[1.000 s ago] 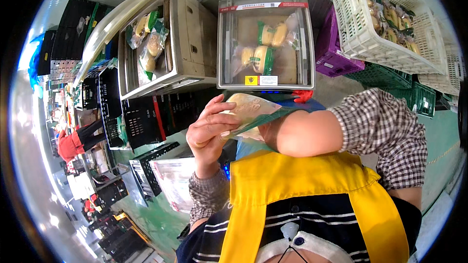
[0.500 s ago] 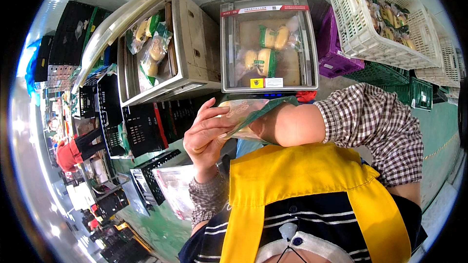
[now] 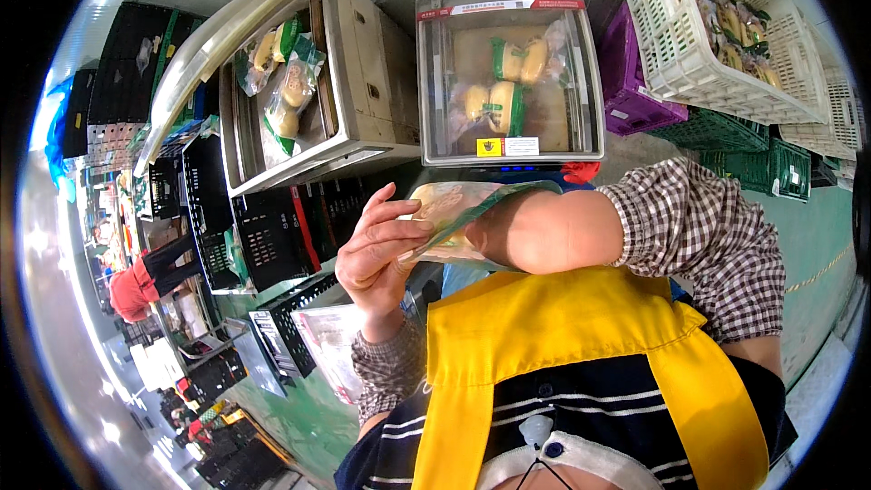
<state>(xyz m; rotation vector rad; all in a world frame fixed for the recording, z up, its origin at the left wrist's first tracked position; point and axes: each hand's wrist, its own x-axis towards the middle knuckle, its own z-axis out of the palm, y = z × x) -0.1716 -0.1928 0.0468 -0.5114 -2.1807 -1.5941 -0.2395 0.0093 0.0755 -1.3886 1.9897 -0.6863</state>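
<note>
My left hand (image 3: 376,252) pinches the near end of a clear plastic bag (image 3: 454,209) with a green edge and pale yellow food inside. I hold it at chest height, above my yellow apron (image 3: 562,345). My right forearm (image 3: 553,231), in a checked sleeve, reaches in from the right. Its wrist runs under the bag, so my right hand is hidden. Just beyond the bag stands a sealing machine with a clear lid (image 3: 508,73), shut over several bagged yellow pieces.
A second metal machine (image 3: 299,82) with its lid raised holds more bags at left. A white crate (image 3: 717,36) of packed goods, a purple crate (image 3: 635,82) and green crates (image 3: 753,159) stand right. Black crates (image 3: 272,236) are stacked left. A person in red (image 3: 136,286) bends far left.
The bag and both arms stay almost where they were. My left fingers have shifted slightly along the bag's end, and the view has tilted a little.
</note>
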